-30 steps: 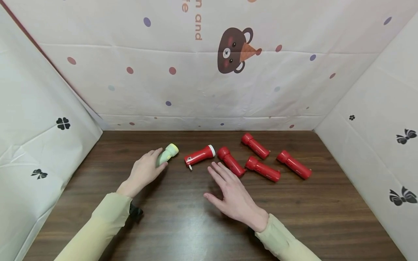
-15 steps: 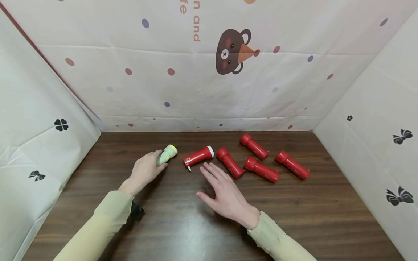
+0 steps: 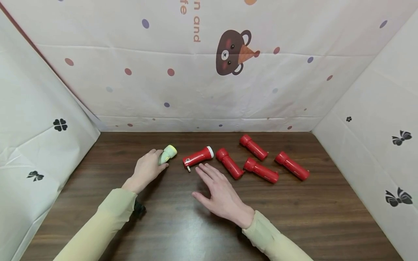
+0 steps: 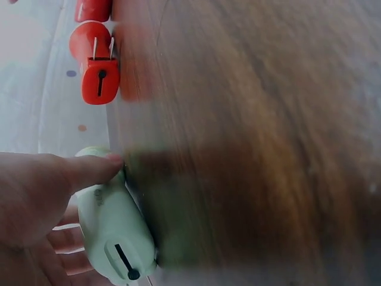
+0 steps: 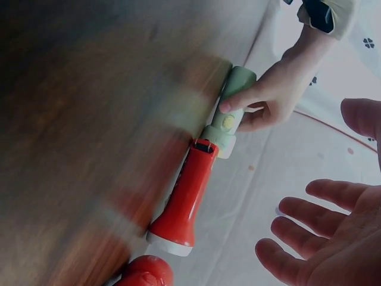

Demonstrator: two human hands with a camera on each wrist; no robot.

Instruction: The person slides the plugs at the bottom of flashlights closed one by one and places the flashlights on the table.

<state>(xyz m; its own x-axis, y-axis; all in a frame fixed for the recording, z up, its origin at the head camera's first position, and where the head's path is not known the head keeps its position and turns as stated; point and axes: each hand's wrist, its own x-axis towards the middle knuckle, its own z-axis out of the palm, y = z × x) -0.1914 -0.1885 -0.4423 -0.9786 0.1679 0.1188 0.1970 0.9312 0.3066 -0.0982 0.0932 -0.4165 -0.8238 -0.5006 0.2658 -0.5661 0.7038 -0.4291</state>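
Closest to me, my pale sleeves (image 3: 111, 214) reach in over the brown table (image 3: 326, 210). My right hand (image 3: 220, 194) is relaxed, fingers loosely extended and thumb apart, near a red flashlight with a white rim (image 3: 197, 157). My left hand (image 3: 147, 169) grips the green flashlight (image 3: 167, 154), thumb on one side and fingers on the other, at the table's left; whether it touches the wood I cannot tell. Three plain red flashlights (image 3: 230, 164) lie to the right, with a fourth (image 3: 254, 147) farther back. Behind stands a sheet printed with a bear (image 3: 228, 52).
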